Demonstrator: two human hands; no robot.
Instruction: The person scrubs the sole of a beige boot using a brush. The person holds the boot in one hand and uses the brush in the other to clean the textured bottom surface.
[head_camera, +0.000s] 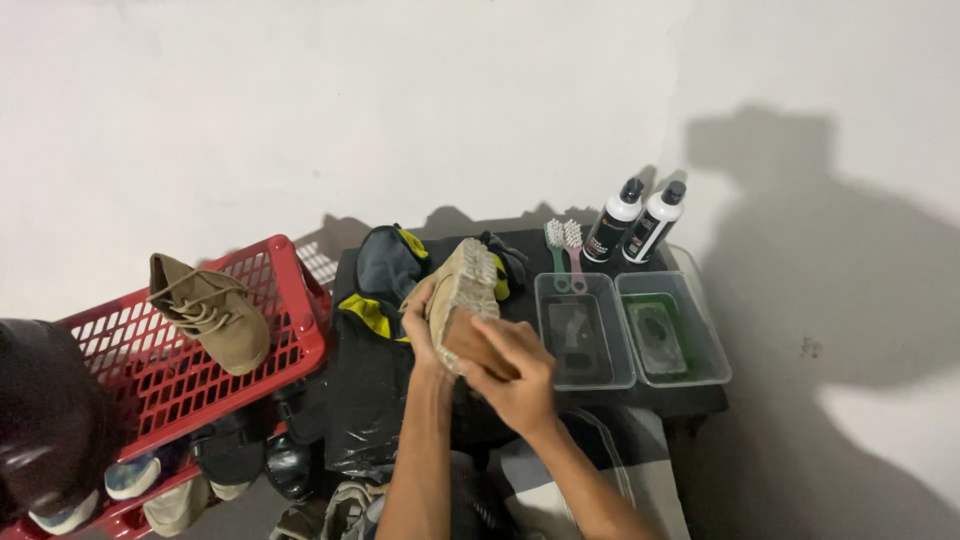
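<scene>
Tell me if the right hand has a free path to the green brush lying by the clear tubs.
Probably yes. The right hand rests on the boot sole, and the green brush lies uncovered just beyond it, with nothing between. The hand would first have to leave the boot.

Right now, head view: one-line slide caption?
Left hand holds tan boot sole-up; right hand works its sole beside two clear tubs.

The desk (700, 405) is crowded: two clear tubs (630, 335) fill its right half, with two bottles (635, 222) and two brushes (563, 245) just behind them against the wall. Dark cloth (385, 270) heaps on the left. A red basket (160, 365) with a boot (210, 310) blocks the left flank. Open room lies above the tubs and right of the desk.
</scene>
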